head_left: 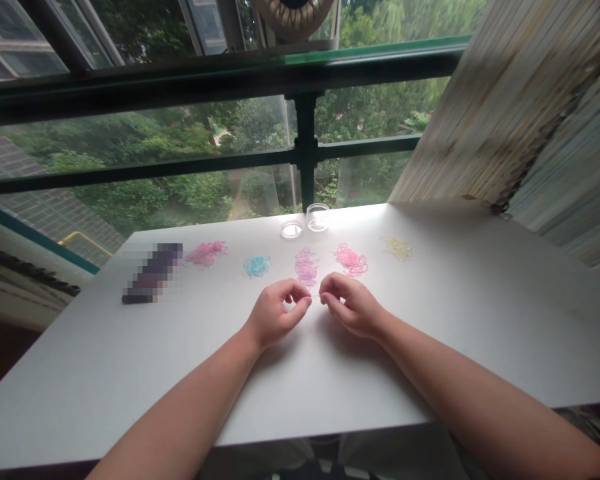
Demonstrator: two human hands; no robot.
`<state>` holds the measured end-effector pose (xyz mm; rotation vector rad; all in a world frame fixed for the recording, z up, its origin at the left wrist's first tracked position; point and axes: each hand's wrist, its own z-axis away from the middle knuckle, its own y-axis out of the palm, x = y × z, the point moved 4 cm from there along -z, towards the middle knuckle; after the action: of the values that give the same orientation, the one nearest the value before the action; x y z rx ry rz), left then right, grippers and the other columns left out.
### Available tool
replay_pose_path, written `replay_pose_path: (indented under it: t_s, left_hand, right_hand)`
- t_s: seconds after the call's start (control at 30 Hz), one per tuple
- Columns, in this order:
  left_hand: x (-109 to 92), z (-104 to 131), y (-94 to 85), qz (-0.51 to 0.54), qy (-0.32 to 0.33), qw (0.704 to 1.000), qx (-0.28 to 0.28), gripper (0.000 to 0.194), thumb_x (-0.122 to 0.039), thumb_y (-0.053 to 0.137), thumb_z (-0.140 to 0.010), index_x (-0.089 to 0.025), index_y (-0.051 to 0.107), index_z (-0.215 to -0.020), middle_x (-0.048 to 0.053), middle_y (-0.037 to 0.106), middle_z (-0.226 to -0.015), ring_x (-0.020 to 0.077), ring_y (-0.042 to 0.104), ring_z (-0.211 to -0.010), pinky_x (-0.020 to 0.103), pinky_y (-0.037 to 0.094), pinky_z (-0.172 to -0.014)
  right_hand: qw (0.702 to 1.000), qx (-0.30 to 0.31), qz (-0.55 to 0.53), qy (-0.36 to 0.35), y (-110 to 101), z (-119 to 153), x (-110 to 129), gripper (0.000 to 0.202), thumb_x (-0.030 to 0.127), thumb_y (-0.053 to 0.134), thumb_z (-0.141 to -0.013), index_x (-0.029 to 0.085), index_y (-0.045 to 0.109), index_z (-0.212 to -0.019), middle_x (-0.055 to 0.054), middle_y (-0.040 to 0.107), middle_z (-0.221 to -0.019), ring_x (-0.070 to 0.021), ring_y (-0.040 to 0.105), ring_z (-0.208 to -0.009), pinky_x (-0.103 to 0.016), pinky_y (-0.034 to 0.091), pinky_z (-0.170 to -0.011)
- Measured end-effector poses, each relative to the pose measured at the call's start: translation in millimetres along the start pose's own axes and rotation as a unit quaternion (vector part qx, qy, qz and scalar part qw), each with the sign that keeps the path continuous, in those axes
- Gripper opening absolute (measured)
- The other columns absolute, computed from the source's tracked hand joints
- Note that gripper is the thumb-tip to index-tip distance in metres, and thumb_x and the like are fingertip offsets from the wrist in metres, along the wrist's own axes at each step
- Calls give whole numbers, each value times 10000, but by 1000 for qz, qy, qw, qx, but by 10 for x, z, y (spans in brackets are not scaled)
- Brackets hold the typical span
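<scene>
My left hand (281,310) and my right hand (349,303) face each other above the white table (290,393), both pinched. Between their fingertips stretches a thin pale strand (315,295), too small to make out well. Just beyond the fingers lies a pile of purple loops (307,265). A pink-red pile (351,259) is behind my right hand, and a blue pile (257,266) is beyond my left hand. Farther out are a pink pile (207,253) at the left and a yellow pile (398,248) at the right.
A clear round container (318,218) and a clear round lid (292,231) stand at the table's back edge. At the left lies a dark, pixelated object (153,273). Green window railing (306,147) runs behind the table, with a striped curtain (455,107) at the right.
</scene>
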<state>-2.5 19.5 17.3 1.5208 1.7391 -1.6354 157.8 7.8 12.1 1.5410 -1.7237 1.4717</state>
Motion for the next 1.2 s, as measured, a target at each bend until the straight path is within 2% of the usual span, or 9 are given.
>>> replay_pose_path:
  t_s: [0.27,1.03,1.2]
  left_hand:
    - [-37,-14,1,-30,15,999,28,80,-210,532,-788,-174,590,-747,16,621,-726,134,551,-692,255,425,-671]
    - [114,-55,-47,-39,15,999,-5,96,-262,558,-798,-185,609,-825,18,644,-766,135,578,-699,264,427,-670]
    - [96,-71,-4,-48,33,998,-5,167,-287,611,-760,-195,636,-897,36,660,-809,150,587,-721,274,436,-676]
  right_hand:
    - [1000,24,-1,3,34,13,11,72,118,456,-823,185,474,-806,17,526,-662,-99,470,-569,-228,387,-559]
    - [999,-22,35,3,-7,-33,-130,68,124,475,-808,187,499,-817,3,565,-693,-107,496,-591,-230,400,-570]
    - [998,-13,58,-5,20,-30,-117,80,114,481,-798,186,513,-809,0,576,-696,-111,487,-598,-232,395,-579]
